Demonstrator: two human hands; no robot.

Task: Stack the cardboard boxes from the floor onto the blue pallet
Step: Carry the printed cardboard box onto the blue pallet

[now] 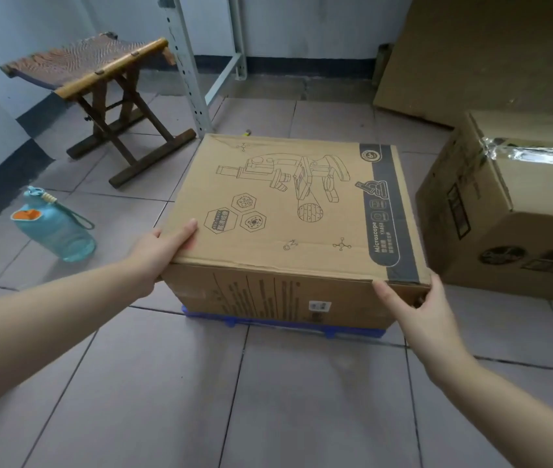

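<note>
A cardboard box with a microscope drawing [288, 211] rests on the blue pallet [268, 324], of which only a thin front strip shows under it. My left hand [163, 251] grips the box's near left corner, thumb on top. My right hand [417, 305] holds the near right corner, fingers wrapped around the edge. A second cardboard box [511, 211], sealed with shiny tape, stands on the floor to the right, apart from the first.
A wooden folding stool [106, 86] stands at the back left beside a grey metal rack upright [187, 69]. A teal water bottle [55, 228] lies on the tiles at the left. A large flat cardboard sheet [484, 52] leans at the back right.
</note>
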